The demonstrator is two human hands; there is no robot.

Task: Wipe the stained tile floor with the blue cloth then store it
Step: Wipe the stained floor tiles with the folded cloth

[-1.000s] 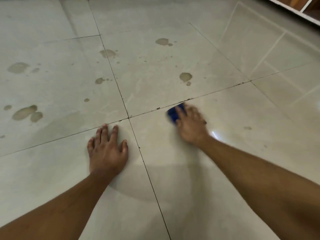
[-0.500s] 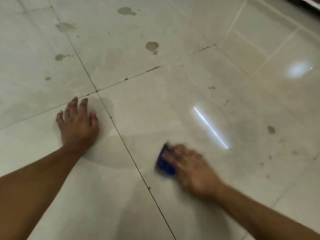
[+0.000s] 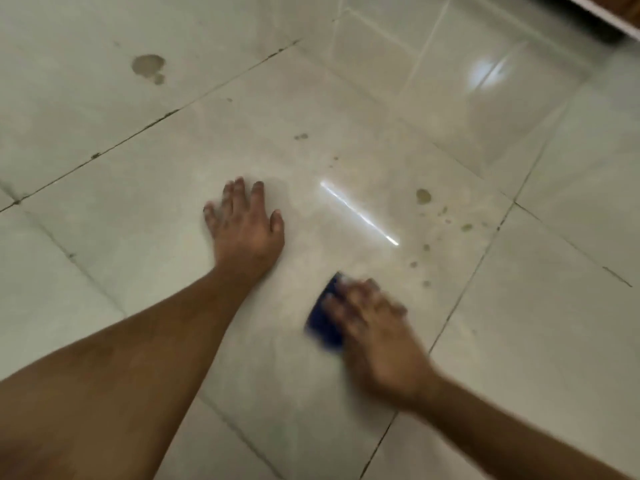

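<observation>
While left hand [image 3: 244, 226] lies flat, released, on floor [image 3: 138, 188] | right hand [image 3: 377, 332] presses blue cloth [image 3: 323, 323], grip blurred, cannot tell

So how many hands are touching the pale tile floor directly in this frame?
1. The left hand lies flat on the pale tile floor, fingers spread. The right hand presses the blue cloth instead; blur hides whether its fingertips touch tile.

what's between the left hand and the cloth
Only bare tile lies between the left hand and the cloth, seen in the head view.
</observation>
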